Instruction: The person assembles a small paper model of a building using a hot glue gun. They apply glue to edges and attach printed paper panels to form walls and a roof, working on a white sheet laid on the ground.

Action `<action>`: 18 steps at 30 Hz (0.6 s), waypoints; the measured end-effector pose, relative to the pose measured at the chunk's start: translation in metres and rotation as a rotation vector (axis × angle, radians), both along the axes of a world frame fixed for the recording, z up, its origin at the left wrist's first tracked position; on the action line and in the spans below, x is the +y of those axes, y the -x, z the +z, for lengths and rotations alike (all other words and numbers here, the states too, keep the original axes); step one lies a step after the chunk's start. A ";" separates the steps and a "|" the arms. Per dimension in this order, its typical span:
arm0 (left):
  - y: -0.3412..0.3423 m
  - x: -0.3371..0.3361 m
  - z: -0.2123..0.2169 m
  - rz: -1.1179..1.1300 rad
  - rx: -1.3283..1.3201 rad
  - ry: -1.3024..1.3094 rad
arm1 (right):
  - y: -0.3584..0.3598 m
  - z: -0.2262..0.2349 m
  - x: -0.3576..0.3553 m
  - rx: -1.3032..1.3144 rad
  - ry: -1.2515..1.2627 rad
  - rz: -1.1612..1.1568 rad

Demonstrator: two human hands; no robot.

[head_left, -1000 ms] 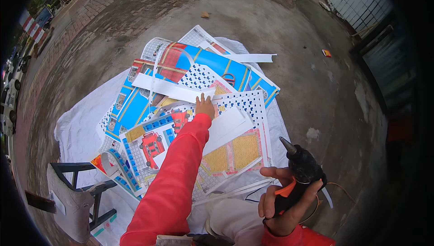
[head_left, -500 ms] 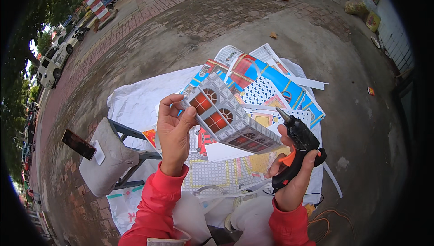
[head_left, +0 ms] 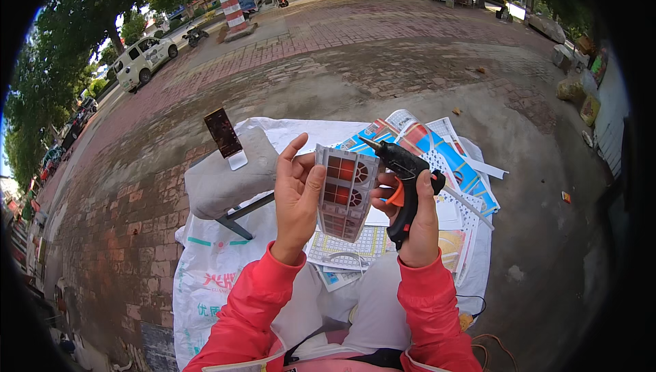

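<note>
The left hand (head_left: 298, 194) grips a folded printed paper model (head_left: 345, 191) with red window panels, thumb pressed on its near face and fingers wrapped behind, holding it upright at centre. Just right of it, the right hand (head_left: 418, 218) is clenched round a black hot glue gun (head_left: 403, 184), its nozzle touching the model's top right edge. Printed paper sheets (head_left: 447, 160) lie beyond on a white sack (head_left: 212, 269), with a small stool (head_left: 222, 181) at left.

Paper model (head_left: 345, 191) btwn hands, glue gun (head_left: 404, 184) right of it, stool (head_left: 229, 177) left, printed sheets (head_left: 437, 150) behind on sack (head_left: 212, 269)
</note>
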State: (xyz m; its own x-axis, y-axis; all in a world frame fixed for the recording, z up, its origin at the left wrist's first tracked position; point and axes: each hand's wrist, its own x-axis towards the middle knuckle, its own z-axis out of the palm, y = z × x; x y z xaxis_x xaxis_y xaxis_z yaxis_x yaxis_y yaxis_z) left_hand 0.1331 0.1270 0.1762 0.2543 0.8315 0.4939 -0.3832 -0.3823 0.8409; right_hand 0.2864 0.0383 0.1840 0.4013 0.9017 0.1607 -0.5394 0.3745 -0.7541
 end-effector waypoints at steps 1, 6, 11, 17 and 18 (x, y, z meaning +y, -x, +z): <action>0.008 -0.006 -0.007 0.040 -0.012 -0.050 | 0.006 0.004 -0.003 0.004 -0.025 0.017; 0.060 -0.044 -0.055 -0.064 0.484 -0.052 | 0.015 0.032 -0.014 0.161 -0.163 0.056; 0.101 -0.074 -0.063 -0.428 0.173 0.427 | 0.018 0.057 -0.028 0.121 -0.279 0.070; 0.131 -0.072 -0.026 -0.538 -0.121 0.440 | 0.032 0.065 -0.052 -0.090 -0.199 -0.074; 0.133 -0.069 -0.020 -0.520 -0.137 0.459 | 0.034 0.066 -0.054 -0.158 -0.179 -0.169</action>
State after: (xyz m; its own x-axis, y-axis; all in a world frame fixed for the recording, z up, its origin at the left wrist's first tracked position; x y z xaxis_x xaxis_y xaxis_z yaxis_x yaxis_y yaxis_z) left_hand 0.0000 0.0576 0.1566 0.6355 0.7512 0.1787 -0.5340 0.2604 0.8044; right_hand 0.2527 -0.0153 0.2501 0.5003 0.7762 0.3837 -0.3391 0.5834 -0.7380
